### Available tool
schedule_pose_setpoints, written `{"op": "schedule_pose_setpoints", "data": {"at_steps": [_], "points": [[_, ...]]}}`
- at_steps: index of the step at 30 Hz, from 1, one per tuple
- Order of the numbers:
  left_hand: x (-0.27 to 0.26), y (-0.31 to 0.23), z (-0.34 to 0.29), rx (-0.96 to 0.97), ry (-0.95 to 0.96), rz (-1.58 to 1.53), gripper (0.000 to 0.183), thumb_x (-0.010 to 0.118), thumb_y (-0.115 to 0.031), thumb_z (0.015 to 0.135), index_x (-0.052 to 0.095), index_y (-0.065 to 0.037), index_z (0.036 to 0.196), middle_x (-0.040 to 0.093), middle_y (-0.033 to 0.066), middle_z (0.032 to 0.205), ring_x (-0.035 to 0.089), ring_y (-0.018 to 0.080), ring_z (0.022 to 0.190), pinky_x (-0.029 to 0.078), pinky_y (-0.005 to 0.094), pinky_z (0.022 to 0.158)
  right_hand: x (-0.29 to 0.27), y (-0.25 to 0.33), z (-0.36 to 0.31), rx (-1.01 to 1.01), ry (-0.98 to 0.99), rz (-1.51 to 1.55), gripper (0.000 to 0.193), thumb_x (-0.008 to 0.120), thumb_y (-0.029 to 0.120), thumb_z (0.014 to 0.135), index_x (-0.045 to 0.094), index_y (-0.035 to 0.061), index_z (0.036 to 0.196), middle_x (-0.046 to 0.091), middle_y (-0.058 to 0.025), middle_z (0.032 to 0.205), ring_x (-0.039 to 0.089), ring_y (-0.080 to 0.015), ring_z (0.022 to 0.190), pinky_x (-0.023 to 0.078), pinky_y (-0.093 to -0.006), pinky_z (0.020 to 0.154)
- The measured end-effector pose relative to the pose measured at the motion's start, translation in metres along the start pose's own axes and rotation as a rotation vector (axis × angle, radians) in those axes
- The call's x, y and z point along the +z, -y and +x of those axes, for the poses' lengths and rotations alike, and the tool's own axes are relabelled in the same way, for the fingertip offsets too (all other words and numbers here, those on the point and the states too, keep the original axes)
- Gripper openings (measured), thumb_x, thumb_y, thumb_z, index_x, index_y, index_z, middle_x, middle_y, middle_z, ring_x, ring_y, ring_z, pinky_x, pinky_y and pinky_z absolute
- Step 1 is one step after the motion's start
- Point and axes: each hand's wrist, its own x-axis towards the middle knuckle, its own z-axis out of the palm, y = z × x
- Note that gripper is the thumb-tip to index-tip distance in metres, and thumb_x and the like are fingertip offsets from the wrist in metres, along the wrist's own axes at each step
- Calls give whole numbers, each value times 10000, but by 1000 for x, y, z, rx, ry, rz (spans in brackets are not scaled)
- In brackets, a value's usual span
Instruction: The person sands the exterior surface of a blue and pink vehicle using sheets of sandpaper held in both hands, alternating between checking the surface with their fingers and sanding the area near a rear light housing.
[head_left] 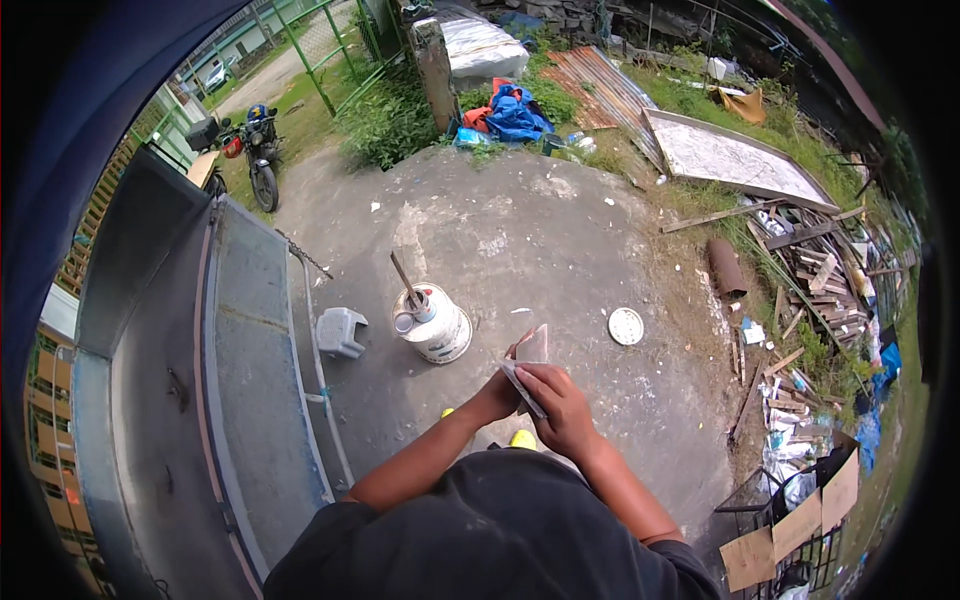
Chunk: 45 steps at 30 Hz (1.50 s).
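In front of my body both hands are closed on a small folded sheet point(534, 347), pinkish-brown on one face and pale grey on another. It looks like stiff paper, but its exact kind does not show. My left hand point(494, 398) grips it from the left, its fingers partly hidden behind it. From the other side my right hand point(563, 408) presses its fingers over the pale part. Beyond and left of my hands stands a paint-stained white bucket point(448, 342), with small containers and a wooden stick on top.
A grey plastic stool point(341, 332) stands left of the bucket, beside a large grey metal panel point(255, 370). A round white lid point(626, 326) lies on the concrete at right. Scrap wood point(820, 275) and a rusty cylinder point(726, 267) line the right edge. A motorcycle point(262, 160) is parked far left.
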Motion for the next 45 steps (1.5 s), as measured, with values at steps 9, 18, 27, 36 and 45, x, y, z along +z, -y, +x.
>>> {"op": "schedule_pose_setpoints", "data": {"at_steps": [9,18,27,36,45], "points": [[-17,51,-8,198,-16,350,542,531,-54,855,407,-4,1380,543,185,1220,539,295,1162,411,371,1013,23,10,4,56,-34,52,515,542,-90,767,567,8,1272,593,-193,1249,582,-388,1108,473,-420,966],[-29,48,-26,165,-152,267,511,498,-32,864,413,12,1366,547,175,1256,534,261,1188,418,366,1016,47,16,6,60,33,64,361,572,-7,893,569,6,1254,609,-206,1213,589,-389,1107,473,-431,957],[-46,32,-12,-4,-80,-1,468,524,-157,978,436,-24,1418,575,92,1240,556,175,1128,433,321,986,64,-95,19,757,-309,609,300,531,263,1014,613,-3,1126,619,-4,1005,553,-97,904,444,-267,819],[-158,44,85,-92,-557,-490,638,660,-86,907,354,-45,1465,541,143,1278,545,184,1146,460,322,960,95,-132,84,1000,-458,676,413,524,362,1008,561,3,1210,603,-74,1113,567,-166,996,450,-326,890],[-223,42,203,-14,-626,-227,434,561,-145,973,451,-60,1384,490,123,1358,481,196,1245,398,321,1047,151,-145,243,919,-339,920,553,477,443,1019,495,-37,1293,568,-146,1273,565,-228,1134,449,-363,975]]}}
